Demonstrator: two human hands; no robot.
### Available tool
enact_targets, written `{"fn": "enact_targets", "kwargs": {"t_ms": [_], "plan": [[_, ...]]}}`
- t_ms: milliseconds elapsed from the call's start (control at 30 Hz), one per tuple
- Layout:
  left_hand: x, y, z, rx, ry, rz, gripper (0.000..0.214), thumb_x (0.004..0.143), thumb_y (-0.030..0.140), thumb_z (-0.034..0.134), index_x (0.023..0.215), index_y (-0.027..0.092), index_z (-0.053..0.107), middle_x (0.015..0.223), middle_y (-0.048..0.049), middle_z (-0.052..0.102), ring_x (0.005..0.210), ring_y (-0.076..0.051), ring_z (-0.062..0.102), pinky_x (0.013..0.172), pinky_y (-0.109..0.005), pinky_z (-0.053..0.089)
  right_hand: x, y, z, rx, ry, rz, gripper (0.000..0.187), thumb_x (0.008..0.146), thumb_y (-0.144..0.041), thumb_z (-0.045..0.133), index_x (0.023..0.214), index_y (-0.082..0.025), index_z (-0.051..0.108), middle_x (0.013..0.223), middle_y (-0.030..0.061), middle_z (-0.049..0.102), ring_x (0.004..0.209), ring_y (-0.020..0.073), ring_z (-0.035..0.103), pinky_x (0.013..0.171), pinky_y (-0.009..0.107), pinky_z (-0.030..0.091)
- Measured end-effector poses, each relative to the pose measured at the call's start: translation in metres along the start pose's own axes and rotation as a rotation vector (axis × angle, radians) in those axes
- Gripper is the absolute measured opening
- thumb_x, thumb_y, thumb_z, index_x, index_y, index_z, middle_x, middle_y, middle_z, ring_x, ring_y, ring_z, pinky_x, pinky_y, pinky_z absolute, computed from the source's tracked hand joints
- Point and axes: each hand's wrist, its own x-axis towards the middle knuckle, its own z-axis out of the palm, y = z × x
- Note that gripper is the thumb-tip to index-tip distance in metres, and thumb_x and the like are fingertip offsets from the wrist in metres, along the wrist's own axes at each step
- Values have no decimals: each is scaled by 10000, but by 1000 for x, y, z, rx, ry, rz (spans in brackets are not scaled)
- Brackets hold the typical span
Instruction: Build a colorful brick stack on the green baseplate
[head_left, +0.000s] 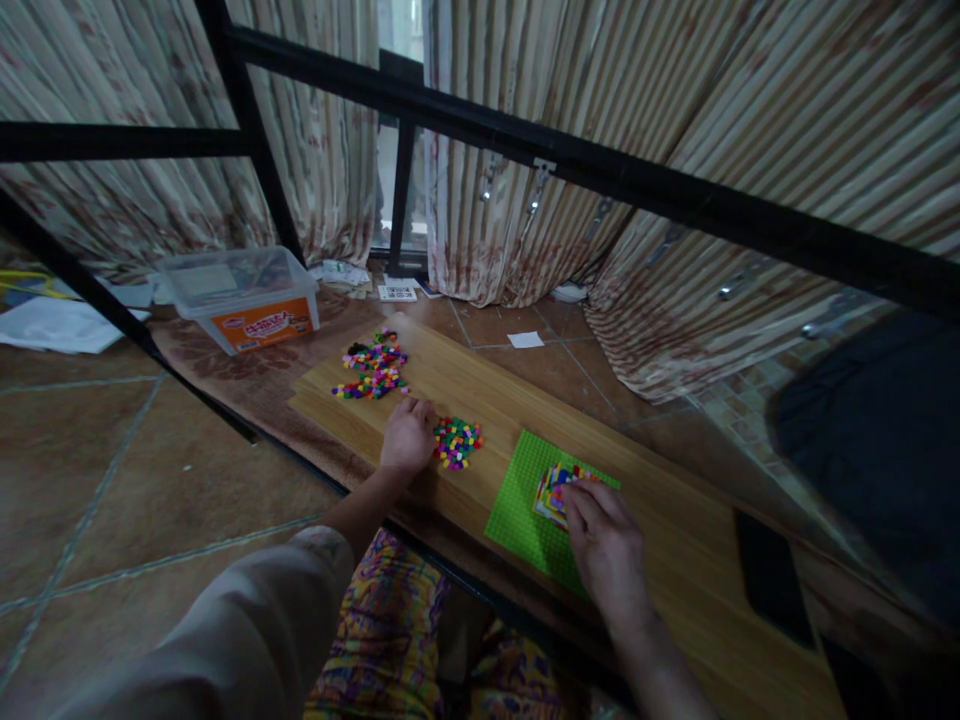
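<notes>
Because the loose bricks [457, 442] are tiny hard plastic pieces, they probably handle as light, stiff and slippery, and each is best pinched by its side walls between thumb and forefinger. This small pile lies on the wooden board [480, 385], just beside the left hand [407, 437] at its 3 o'clock. A larger pile [373, 368] sits at its 11 o'clock. The left hand rests palm down with its fingers curled narrow; whether it holds a brick cannot be told. The right hand [607, 545] lies on the green baseplate [517, 505], fingertips extended onto the multicoloured build [555, 487] at its 11 o'clock; any grip there is hidden.
</notes>
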Motion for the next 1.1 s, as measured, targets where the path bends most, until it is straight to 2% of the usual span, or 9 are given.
{"fn": "enact_targets", "kwargs": {"t_ms": [367, 933, 1100], "plan": [[0, 0, 0, -11, 6, 2, 263, 776, 59, 434, 894, 180, 636, 952, -83, 596, 929, -206, 556, 880, -335, 455, -5, 7, -1, -2, -61, -58, 266, 954, -237, 436, 1106, -225, 654, 1086, 78, 657, 985, 201, 626, 883, 374, 543], [-1, 0, 0, -10, -3, -7, 282, 767, 54, 433, 905, 189, 637, 951, -79, 592, 929, -206, 559, 874, -334, 463, -5, 5, 1, 58, -13, -49, 249, 952, -249, 461, 1091, -221, 665, 1072, 78, 663, 1002, 195, 636, 915, 380, 544], [-1, 1, -1, -25, -2, -10, 261, 762, 51, 438, 856, 193, 636, 938, -77, 589, 925, -206, 560, 874, -333, 460, -5, 6, 2, 42, -28, -50, 252, 955, -245, 454, 1096, -216, 661, 1076, 81, 657, 1008, 194, 632, 915, 374, 543]]}}
